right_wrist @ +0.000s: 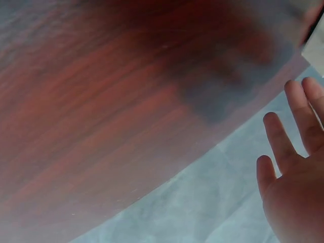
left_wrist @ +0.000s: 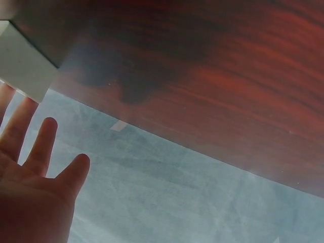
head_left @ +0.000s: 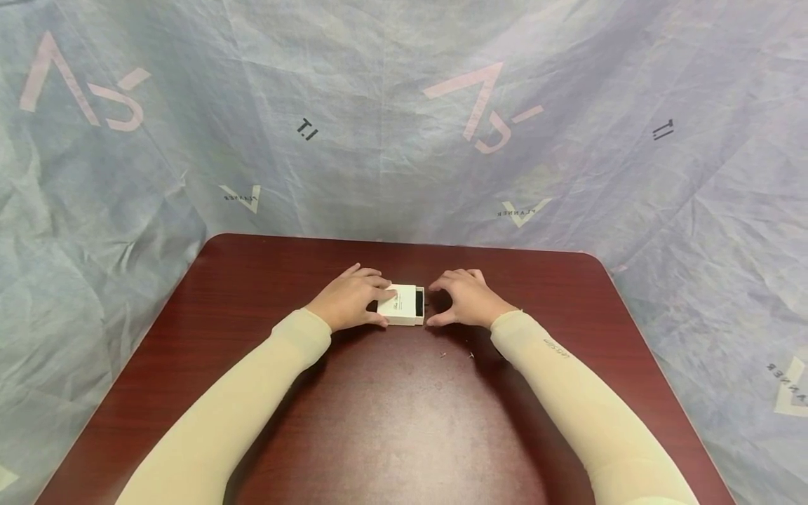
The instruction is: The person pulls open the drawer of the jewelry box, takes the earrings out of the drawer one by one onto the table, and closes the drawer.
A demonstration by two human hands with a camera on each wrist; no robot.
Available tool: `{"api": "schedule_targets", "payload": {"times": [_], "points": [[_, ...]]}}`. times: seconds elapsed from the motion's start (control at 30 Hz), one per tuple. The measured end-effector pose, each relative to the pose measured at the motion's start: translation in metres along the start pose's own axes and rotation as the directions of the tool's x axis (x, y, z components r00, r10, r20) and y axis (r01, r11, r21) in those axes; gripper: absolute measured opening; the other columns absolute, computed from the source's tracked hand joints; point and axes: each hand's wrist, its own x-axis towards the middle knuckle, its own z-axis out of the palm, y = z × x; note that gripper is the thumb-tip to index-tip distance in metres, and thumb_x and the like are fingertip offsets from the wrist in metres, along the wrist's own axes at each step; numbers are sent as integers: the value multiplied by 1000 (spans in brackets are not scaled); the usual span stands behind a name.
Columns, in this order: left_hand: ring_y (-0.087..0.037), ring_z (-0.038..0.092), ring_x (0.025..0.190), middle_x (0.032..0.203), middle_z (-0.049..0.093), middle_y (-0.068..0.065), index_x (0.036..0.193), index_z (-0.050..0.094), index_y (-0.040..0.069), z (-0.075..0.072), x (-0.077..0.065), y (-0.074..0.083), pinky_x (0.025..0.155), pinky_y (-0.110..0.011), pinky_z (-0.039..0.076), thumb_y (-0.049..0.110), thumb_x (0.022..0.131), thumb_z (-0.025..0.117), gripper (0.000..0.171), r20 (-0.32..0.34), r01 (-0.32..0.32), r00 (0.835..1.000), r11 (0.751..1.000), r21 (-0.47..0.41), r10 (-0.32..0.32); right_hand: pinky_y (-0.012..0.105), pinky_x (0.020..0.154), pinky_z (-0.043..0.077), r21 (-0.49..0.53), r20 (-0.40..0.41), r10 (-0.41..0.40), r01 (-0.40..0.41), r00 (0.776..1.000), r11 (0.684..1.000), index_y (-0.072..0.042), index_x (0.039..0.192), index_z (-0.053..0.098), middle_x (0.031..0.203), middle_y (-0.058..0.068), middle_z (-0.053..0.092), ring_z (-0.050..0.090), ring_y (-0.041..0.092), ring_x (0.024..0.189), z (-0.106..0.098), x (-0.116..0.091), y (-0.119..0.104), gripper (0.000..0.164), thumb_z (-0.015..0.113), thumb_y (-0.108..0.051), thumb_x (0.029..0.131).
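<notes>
A small white drawer-style box [head_left: 404,300] with dark lettering lies on the table, its inner tray [head_left: 420,306] slid out a little at the right end, showing a dark interior. My left hand [head_left: 351,299] holds the box at its left end, the thumb at the near side and fingers on the top and far side. In the left wrist view, fingertips touch the pale box [left_wrist: 24,63]. Just beyond the tray end, my right hand [head_left: 470,300] has thumb and fingers spread apart with nothing seen between them. The right wrist view catches only a corner of the box [right_wrist: 316,49].
Two tiny light bits, one left [head_left: 442,355] and one right [head_left: 470,355], lie on the dark red wooden table [head_left: 391,421] nearer than the right hand. A grey printed cloth [head_left: 379,154] hangs behind the table and along both sides.
</notes>
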Motion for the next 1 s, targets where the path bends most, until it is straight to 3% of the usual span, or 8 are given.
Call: {"api": "schedule_targets", "payload": {"times": [0.37, 1.0], "points": [[-33, 58, 169, 169, 72, -5, 163, 74, 26, -2, -2, 2, 147, -68, 36, 58, 97, 92, 76, -3, 6, 1000, 1000, 10, -5, 62, 117, 45, -6, -47, -28, 28, 998, 1000, -23, 137, 89, 138, 3, 83, 72, 34, 137, 5, -1, 0, 53, 98, -52, 93], [-34, 57, 170, 170, 72, -5, 163, 74, 26, -1, 1, 1, 148, -68, 34, 60, 95, 92, 78, 14, 8, 1000, 1000, -9, -8, 61, 116, 46, -17, -62, -53, 52, 997, 999, -23, 134, 90, 135, 1, 83, 71, 32, 134, 6, 4, -8, 50, 98, -51, 94]]}}
